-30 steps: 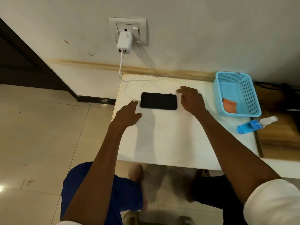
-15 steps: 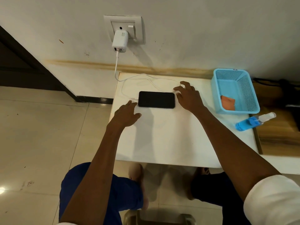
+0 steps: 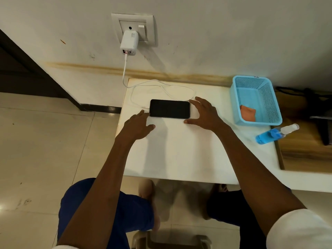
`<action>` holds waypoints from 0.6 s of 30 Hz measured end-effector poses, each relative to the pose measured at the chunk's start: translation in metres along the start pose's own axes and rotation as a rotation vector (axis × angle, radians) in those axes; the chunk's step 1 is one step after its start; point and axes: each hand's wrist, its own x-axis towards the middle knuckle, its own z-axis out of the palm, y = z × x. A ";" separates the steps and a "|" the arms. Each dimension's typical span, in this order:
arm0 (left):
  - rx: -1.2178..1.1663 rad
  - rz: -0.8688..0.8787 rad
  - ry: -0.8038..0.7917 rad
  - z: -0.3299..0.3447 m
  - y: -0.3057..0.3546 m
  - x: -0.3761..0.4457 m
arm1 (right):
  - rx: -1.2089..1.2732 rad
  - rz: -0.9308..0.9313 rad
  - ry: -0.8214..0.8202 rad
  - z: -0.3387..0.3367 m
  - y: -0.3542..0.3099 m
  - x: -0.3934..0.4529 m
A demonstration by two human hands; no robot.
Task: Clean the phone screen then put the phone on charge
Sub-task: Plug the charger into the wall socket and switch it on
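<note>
Our left hand (image 3: 137, 125) lies flat with fingers straight and loosely spread, tips at the phone's left end where the plug sits; we cannot tell whether they touch the plug. Our right hand (image 3: 204, 113) is spread wide, thumb and forefinger bracketing the phone's right end without curling round it. Neither hand holds anything.

The phone (image 3: 169, 108) lies flat, screen up and dark, near the back of the table (image 3: 179, 150), the cable (image 3: 161, 83) apparently seated in its left end.

Risks, as we judge them: a nudge from the left fingertips could loosen the plug, and the dark screen gives no sign that charge is flowing. The switch (image 3: 142, 29) beside the charger (image 3: 129, 42) may be off; we cannot tell. The slack loop of cable lying behind the phone could snag a withdrawing hand and drag the phone across the smooth top.

The phone is a thin glossy black slab with rounded corners. The table is matte white and hard. The cable is thin, white and limp. The basket (image 3: 269, 97) is blue perforated plastic holding a soft orange cloth (image 3: 248, 112). A clear bottle (image 3: 276, 133) of blue liquid lies on its side just beside it.
</note>
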 end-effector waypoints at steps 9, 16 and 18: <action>0.025 -0.002 0.017 0.003 0.002 0.003 | -0.129 -0.066 -0.095 -0.012 -0.003 0.015; 0.038 -0.021 0.011 0.003 0.004 0.003 | -0.163 -0.091 0.004 -0.012 -0.004 0.021; 0.034 -0.022 0.010 0.003 0.005 0.003 | -0.152 -0.078 0.014 -0.011 -0.005 0.024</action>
